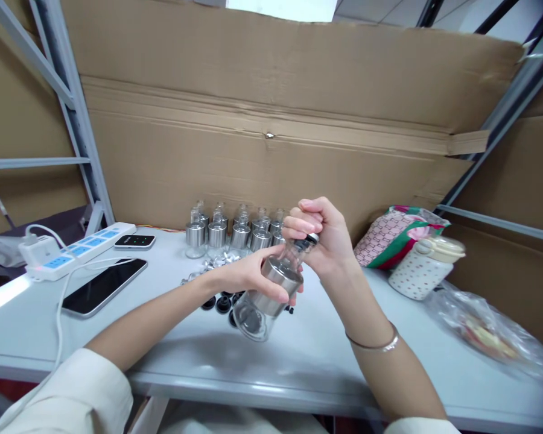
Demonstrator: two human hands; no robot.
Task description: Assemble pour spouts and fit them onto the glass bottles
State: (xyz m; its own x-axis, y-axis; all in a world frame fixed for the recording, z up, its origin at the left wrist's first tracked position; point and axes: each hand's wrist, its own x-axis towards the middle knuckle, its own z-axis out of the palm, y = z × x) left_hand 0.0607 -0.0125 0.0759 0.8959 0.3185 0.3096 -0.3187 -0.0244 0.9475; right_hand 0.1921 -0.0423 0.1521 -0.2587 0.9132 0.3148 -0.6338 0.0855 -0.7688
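Observation:
My left hand (253, 274) is wrapped round a glass bottle (280, 274) with a brushed-metal sleeve about its middle. The bottle leans, its clear base toward me and its neck up to the right. At the neck's top is a black cap (309, 240), and my right hand (323, 232) is closed on it, fingers curled. Behind the left hand lie several black round caps (223, 304) and small silvery pieces (219, 261), partly hidden by the hand and bottle. Similar metal-sleeved bottles (216, 234) stand upright in rows farther back.
A white power strip (84, 250), a phone (104, 286) with a white cable, and a small black-faced device (134, 242) lie left. At right are a patterned pouch (396, 238), a dotted tumbler (423, 268) and a clear plastic bag (489, 331). Cardboard (271, 78) walls the back.

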